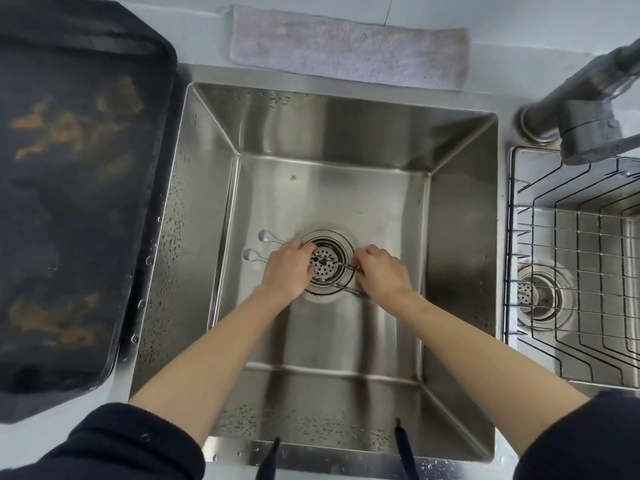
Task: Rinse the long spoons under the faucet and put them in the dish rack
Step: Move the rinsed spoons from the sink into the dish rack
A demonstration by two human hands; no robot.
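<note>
Long thin metal spoons [265, 236] lie across the bottom of the steel sink [332, 188], bowls to the left and handles crossing the drain strainer [325, 263]. A second bowl [250, 254] shows just below the first. My left hand [289, 268] lies over the spoon stems beside the drain, fingers curled on them. My right hand [379, 273] pinches the handle ends at the drain's right edge. The grey faucet [588, 123] stands at the upper right, with no water running. The wire dish rack [575, 271] sits in the right basin.
A dark, stained baking tray [69, 202] lies on the counter left of the sink. A folded pale cloth [349, 53] rests behind the sink. A second drain [535, 296] shows under the rack. Water drops dot the sink walls.
</note>
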